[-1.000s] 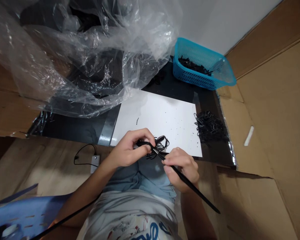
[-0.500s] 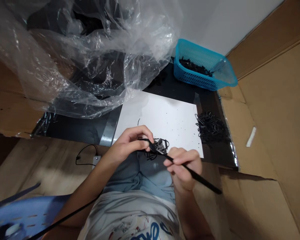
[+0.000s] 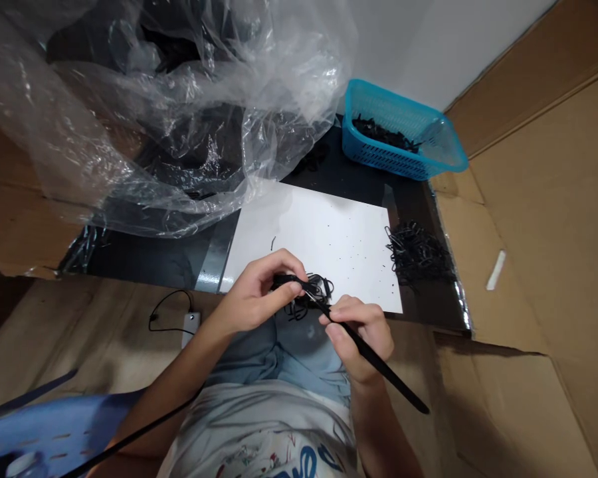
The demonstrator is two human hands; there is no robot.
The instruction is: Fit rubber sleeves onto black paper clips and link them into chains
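My left hand (image 3: 254,295) pinches a short black piece (image 3: 286,282) between thumb and fingers, over the near edge of a white sheet of paper (image 3: 319,229). My right hand (image 3: 361,338) grips a long thin black rod (image 3: 373,358) with a shiny metal tip (image 3: 311,290). That tip meets the black piece at my left fingertips. Just beneath, a tangle of thin black loops (image 3: 306,299) lies on the paper, partly hidden by my fingers. Small black specks dot the sheet.
A blue plastic basket (image 3: 396,133) holding black pieces stands at the back right. A heap of black loops (image 3: 418,255) lies right of the paper on a black board (image 3: 144,259). Crumpled clear plastic sheeting (image 3: 179,113) fills the back left. Cardboard surrounds the board.
My right hand has moved left, closer to my left hand. The rod now slopes more steeply down to the right, and its tip sits against the black piece.
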